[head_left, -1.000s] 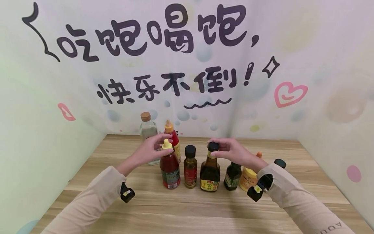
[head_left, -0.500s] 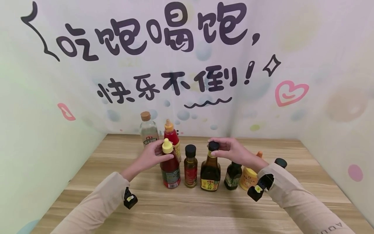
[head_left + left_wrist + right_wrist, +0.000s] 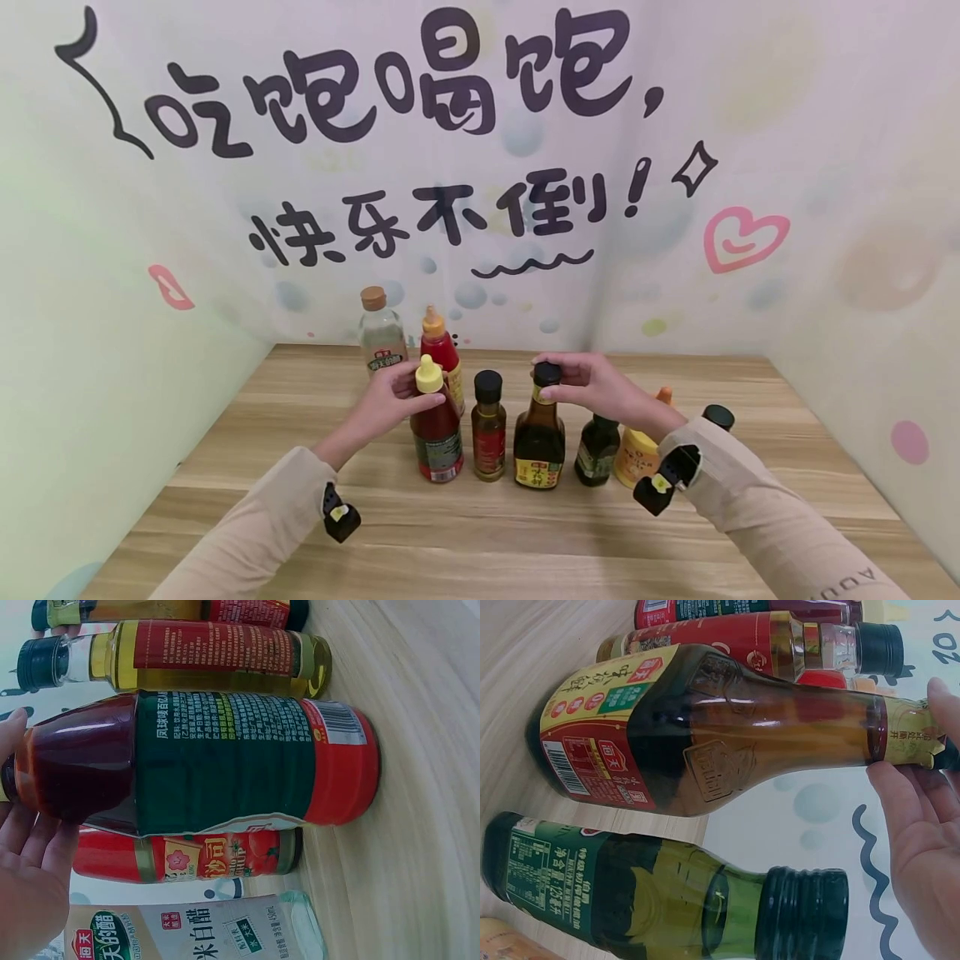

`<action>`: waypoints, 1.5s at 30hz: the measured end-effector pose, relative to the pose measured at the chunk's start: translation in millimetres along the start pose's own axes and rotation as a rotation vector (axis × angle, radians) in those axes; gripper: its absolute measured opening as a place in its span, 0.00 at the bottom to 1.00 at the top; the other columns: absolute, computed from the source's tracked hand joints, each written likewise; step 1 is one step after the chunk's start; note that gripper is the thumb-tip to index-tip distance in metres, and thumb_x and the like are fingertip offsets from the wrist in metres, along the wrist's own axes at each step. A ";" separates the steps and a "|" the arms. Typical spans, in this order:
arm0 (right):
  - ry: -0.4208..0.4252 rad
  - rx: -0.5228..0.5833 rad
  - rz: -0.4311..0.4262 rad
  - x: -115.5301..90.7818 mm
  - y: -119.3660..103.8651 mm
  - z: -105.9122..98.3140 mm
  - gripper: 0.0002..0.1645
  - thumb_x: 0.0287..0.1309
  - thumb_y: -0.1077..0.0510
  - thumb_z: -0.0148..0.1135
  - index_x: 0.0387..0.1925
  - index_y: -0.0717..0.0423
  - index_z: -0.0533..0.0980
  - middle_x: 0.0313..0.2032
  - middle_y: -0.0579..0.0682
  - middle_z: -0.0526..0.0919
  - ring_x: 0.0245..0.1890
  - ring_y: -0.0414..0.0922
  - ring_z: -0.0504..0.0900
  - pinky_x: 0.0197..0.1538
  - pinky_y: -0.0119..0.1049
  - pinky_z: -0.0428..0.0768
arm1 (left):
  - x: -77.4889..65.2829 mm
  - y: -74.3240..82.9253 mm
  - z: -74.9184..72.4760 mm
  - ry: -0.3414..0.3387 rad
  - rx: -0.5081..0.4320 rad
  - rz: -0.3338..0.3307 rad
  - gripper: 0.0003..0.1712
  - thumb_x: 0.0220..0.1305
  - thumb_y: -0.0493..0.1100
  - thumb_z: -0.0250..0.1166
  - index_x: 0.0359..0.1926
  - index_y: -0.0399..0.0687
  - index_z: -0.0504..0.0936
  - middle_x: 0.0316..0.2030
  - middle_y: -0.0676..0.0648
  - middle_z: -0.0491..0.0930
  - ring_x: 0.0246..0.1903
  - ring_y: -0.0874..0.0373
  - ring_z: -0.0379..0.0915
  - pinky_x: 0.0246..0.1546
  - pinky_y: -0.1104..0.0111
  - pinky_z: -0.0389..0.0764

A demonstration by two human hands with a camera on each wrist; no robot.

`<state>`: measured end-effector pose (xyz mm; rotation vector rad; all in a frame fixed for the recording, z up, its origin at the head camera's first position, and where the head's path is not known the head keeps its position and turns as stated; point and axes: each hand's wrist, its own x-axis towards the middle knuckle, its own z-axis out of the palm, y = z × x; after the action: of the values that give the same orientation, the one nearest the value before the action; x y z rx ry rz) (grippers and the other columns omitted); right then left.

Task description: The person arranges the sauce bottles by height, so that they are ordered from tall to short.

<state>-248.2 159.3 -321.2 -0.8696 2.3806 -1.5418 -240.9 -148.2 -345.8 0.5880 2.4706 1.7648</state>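
My left hand [image 3: 384, 407] grips a dark red sauce bottle [image 3: 437, 443] just below its yellow nozzle cap, thumb in front and fingers behind. In the left wrist view, the green label of this bottle faces the camera and its red base stands on the table. My right hand [image 3: 596, 390] holds the neck of a brown soy sauce bottle [image 3: 539, 442] under its black cap, thumb and fingers on either side. Between the two held bottles stands a small oil bottle [image 3: 489, 442] with a red label and black cap. Both held bottles are upright.
Behind the left hand stand a clear white vinegar bottle [image 3: 381, 329] and a red ketchup bottle [image 3: 442, 346]. To the right are a dark green bottle [image 3: 597, 454], a yellow squeeze bottle [image 3: 636, 457] and another black cap [image 3: 718, 416]. A printed cloth [image 3: 525, 308] hangs behind the wooden table [image 3: 480, 542].
The left hand has come down and to the right from around the yellow cap, and its fingers now close round the sauce bottle's neck. The right hand and the bottles stay put.
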 end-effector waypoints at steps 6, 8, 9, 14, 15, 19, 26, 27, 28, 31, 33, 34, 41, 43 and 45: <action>0.003 0.003 0.004 -0.6 -0.5 0.4 0.28 0.50 0.56 0.63 0.55 0.57 0.69 0.47 0.60 0.75 0.42 0.47 0.78 0.42 0.35 0.78 | 0.3 -0.6 0.8 0.019 -0.013 -0.019 0.31 0.52 0.42 0.66 0.56 0.34 0.68 0.49 0.36 0.73 0.46 0.46 0.72 0.44 0.60 0.75; 0.003 0.004 0.003 -0.6 -0.8 0.5 0.28 0.51 0.56 0.63 0.55 0.56 0.69 0.47 0.59 0.75 0.42 0.47 0.78 0.42 0.35 0.78 | 0.1 -0.8 1.1 0.027 -0.007 -0.025 0.31 0.52 0.43 0.66 0.56 0.35 0.68 0.49 0.37 0.73 0.46 0.47 0.72 0.44 0.60 0.75; 0.002 0.004 0.002 -0.7 -1.0 0.4 0.28 0.51 0.56 0.63 0.55 0.57 0.69 0.47 0.60 0.75 0.42 0.47 0.78 0.42 0.35 0.78 | 0.1 -1.0 1.4 0.032 -0.007 -0.030 0.31 0.52 0.44 0.66 0.55 0.35 0.69 0.49 0.37 0.73 0.46 0.47 0.72 0.44 0.60 0.75; 0.002 0.011 0.009 -1.5 -1.8 -0.4 0.29 0.51 0.56 0.62 0.56 0.57 0.68 0.47 0.61 0.75 0.42 0.47 0.78 0.42 0.36 0.78 | 1.4 -3.3 3.1 0.047 -0.006 -0.028 0.31 0.51 0.45 0.67 0.55 0.38 0.70 0.48 0.39 0.74 0.46 0.48 0.72 0.44 0.59 0.75; 0.004 0.013 0.013 -1.8 -2.0 -0.6 0.29 0.51 0.56 0.63 0.56 0.57 0.68 0.47 0.60 0.75 0.42 0.47 0.78 0.42 0.36 0.78 | 1.7 -3.6 3.6 0.052 -0.012 -0.029 0.31 0.51 0.45 0.67 0.55 0.39 0.71 0.48 0.39 0.74 0.46 0.48 0.73 0.44 0.59 0.75; 0.006 0.021 0.021 -2.0 -1.4 -0.9 0.30 0.50 0.56 0.63 0.56 0.58 0.68 0.47 0.60 0.76 0.42 0.47 0.78 0.42 0.36 0.78 | 1.9 -4.5 5.7 0.066 -0.027 -0.027 0.30 0.51 0.45 0.67 0.55 0.39 0.71 0.48 0.40 0.74 0.46 0.49 0.72 0.45 0.59 0.74; 0.004 0.041 0.027 -2.1 0.4 -0.9 0.31 0.50 0.56 0.63 0.57 0.58 0.67 0.47 0.61 0.75 0.43 0.48 0.77 0.42 0.36 0.78 | 1.8 -3.1 11.2 0.094 -0.051 -0.017 0.29 0.52 0.40 0.65 0.55 0.36 0.70 0.49 0.38 0.74 0.47 0.47 0.72 0.46 0.58 0.73; 0.004 0.040 0.026 -2.0 0.4 -0.9 0.31 0.50 0.56 0.63 0.57 0.58 0.67 0.47 0.62 0.75 0.43 0.48 0.77 0.42 0.36 0.78 | 1.8 -2.7 11.9 0.098 -0.048 -0.011 0.29 0.52 0.40 0.65 0.55 0.36 0.70 0.49 0.37 0.73 0.47 0.47 0.71 0.46 0.58 0.73; 0.003 0.036 0.024 -1.9 0.6 -0.9 0.30 0.51 0.56 0.63 0.57 0.58 0.67 0.48 0.62 0.75 0.43 0.48 0.77 0.42 0.36 0.78 | 1.5 -2.1 12.5 0.104 -0.040 -0.006 0.29 0.52 0.40 0.65 0.55 0.36 0.70 0.49 0.37 0.73 0.47 0.47 0.71 0.46 0.57 0.73; 0.003 0.023 0.023 -1.3 0.7 -0.9 0.30 0.50 0.56 0.63 0.56 0.57 0.68 0.48 0.62 0.74 0.43 0.48 0.78 0.42 0.36 0.78 | 2.3 -0.7 14.4 0.119 -0.012 0.004 0.29 0.52 0.41 0.66 0.55 0.36 0.70 0.49 0.38 0.73 0.47 0.46 0.71 0.47 0.57 0.73; 0.002 0.015 0.022 -0.9 0.7 -0.6 0.30 0.51 0.55 0.63 0.56 0.56 0.68 0.48 0.62 0.75 0.43 0.47 0.78 0.42 0.36 0.78 | 3.3 0.2 15.5 0.129 0.003 0.013 0.29 0.52 0.41 0.66 0.55 0.36 0.70 0.49 0.38 0.73 0.47 0.46 0.72 0.46 0.57 0.73; 0.002 0.012 0.022 -0.7 0.6 -0.4 0.30 0.50 0.55 0.63 0.56 0.56 0.68 0.48 0.62 0.75 0.42 0.47 0.78 0.42 0.36 0.78 | 3.9 0.7 15.9 0.133 0.006 0.017 0.29 0.52 0.41 0.65 0.55 0.35 0.70 0.49 0.38 0.73 0.46 0.47 0.72 0.46 0.57 0.74; 0.002 0.005 0.021 -1.0 -1.5 0.3 0.29 0.51 0.55 0.63 0.56 0.56 0.68 0.47 0.58 0.75 0.42 0.47 0.78 0.42 0.36 0.78 | 9.2 5.2 14.4 0.167 0.003 0.060 0.27 0.52 0.39 0.66 0.54 0.36 0.71 0.48 0.39 0.75 0.45 0.48 0.73 0.45 0.58 0.74; 0.001 0.009 0.020 -1.0 -1.8 0.6 0.29 0.51 0.55 0.63 0.56 0.56 0.68 0.47 0.59 0.75 0.42 0.47 0.78 0.42 0.36 0.78 | 10.0 7.0 13.8 0.171 0.013 0.063 0.28 0.52 0.40 0.66 0.54 0.37 0.71 0.48 0.39 0.74 0.46 0.48 0.72 0.45 0.58 0.74; 0.001 0.012 0.019 -0.9 -2.1 0.9 0.29 0.51 0.56 0.63 0.56 0.56 0.68 0.47 0.60 0.75 0.42 0.47 0.78 0.42 0.36 0.78 | 10.8 8.2 13.5 0.168 0.015 0.065 0.28 0.52 0.40 0.66 0.54 0.36 0.71 0.48 0.39 0.74 0.46 0.48 0.72 0.46 0.58 0.73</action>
<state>-246.3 158.5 -319.9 -0.8410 2.3708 -1.5489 -245.2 -130.2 -341.0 0.5482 2.6041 1.8951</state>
